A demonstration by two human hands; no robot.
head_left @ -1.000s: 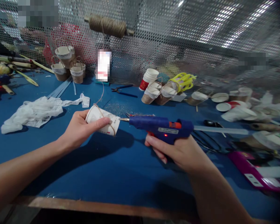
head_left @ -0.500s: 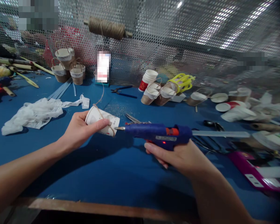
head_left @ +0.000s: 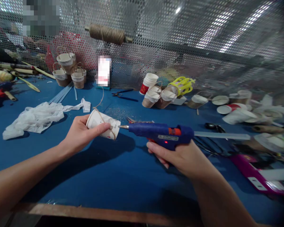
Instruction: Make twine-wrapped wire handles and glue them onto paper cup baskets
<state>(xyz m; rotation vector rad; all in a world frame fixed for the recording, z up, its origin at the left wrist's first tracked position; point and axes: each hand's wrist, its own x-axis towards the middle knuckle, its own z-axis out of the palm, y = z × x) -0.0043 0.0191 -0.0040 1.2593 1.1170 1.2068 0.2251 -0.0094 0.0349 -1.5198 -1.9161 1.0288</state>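
Note:
My left hand [head_left: 85, 132] is closed around a white paper cup [head_left: 110, 121] lying on its side in the air, its rim to the left. The thumb presses a strand of twine [head_left: 98, 113] along the cup's wall. That strand runs up toward a twine spool [head_left: 106, 34] on a stick at the mesh. My right hand [head_left: 172, 154] grips a blue hot glue gun [head_left: 153, 130], with a red light lit and a clear glue stick out of its back. The gun's metal nozzle points left, close to the cup's base; whether it touches I cannot tell.
Twine-wrapped cups [head_left: 78, 77] stand at the back left, beside glue sticks [head_left: 61, 94] and crumpled white lace [head_left: 35, 118]. Pliers [head_left: 124, 94] lie behind the cup. Stacked paper cups [head_left: 149, 83] and more wrapped cups are back right. A purple power strip [head_left: 248, 173] lies at right.
The glue gun's nozzle has drawn slightly right, from on the cup's wall near its base to the base's edge. The cup stays in my left hand, and the view has tilted slightly.

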